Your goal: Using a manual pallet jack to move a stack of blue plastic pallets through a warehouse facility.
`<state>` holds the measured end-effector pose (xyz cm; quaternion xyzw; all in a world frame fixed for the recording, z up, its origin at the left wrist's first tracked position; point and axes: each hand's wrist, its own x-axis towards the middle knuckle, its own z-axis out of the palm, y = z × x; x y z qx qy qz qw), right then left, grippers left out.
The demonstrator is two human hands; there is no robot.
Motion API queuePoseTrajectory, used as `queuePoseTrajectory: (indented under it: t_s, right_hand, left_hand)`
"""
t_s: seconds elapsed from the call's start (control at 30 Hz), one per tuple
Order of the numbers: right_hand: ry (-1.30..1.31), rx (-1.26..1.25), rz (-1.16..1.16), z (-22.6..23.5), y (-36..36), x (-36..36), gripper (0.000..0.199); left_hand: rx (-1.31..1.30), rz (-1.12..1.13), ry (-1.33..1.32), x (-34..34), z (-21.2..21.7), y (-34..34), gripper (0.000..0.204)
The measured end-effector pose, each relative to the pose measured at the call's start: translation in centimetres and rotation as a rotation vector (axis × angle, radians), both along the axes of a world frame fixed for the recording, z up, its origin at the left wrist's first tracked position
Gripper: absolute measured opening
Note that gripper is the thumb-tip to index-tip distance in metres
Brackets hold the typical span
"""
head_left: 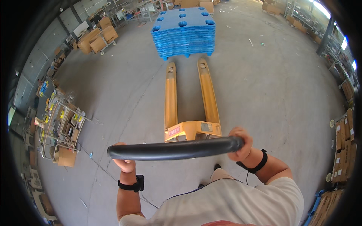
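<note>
A black curved handle (181,150) spans the space in front of my body. My left hand (124,160) is closed round its left end, partly hidden behind the bar. At the right end, my right hand (241,145) wraps over the grip. Beyond the handle is a yellow pallet jack (194,128), its two long forks (171,94) pointing away from me. Just past the fork tips stands a tall stack of blue plastic pallets (183,37); the tips look close to its near side, and whether they touch it I cannot tell.
Cardboard boxes (90,39) sit on a trolley at the far left. A metal cart (62,130) loaded with assorted items stands at the left. Stacked cartons (343,139) line the right side, and a dark pillar (326,35) rises at the far right.
</note>
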<state>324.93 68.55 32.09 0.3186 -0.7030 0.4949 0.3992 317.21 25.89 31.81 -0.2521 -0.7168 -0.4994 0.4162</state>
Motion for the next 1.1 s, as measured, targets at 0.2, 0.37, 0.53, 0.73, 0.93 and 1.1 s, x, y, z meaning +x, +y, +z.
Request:
queuePoseTrajectory:
  t_s: [0.2, 0.37, 0.53, 0.73, 0.93, 1.1]
  right_hand:
    - [0.067, -0.001, -0.241, 0.7, 2.1, -13.0, 0.048]
    - [0.07, 0.056, -0.285, 1.4, 5.1, -23.4, 0.045]
    - [0.033, -0.065, -0.37, 2.6, 7.3, -34.8, 0.034]
    - [-0.059, -0.055, -0.477, 3.7, 10.5, -49.3, 0.029]
    - [-0.041, -0.063, -0.769, 2.7, 12.6, -63.0, 0.036]
    - [-0.627, 0.063, -0.778, 8.3, 13.7, -74.2, 0.066]
  left_hand:
    - [0.021, 0.104, 0.012, -13.0, -0.6, 2.7, 0.044]
    - [-0.052, 0.001, -0.02, -24.4, 0.2, 5.2, 0.039]
    - [-0.047, -0.043, -0.058, -36.6, -0.9, 7.4, 0.04]
    - [0.027, -0.163, -0.125, -52.8, 1.2, 12.2, 0.027]
    - [0.067, -0.285, -0.161, -68.0, -0.1, 15.4, 0.02]
    - [0.043, -0.414, -0.298, -83.0, 1.6, 16.8, 0.028]
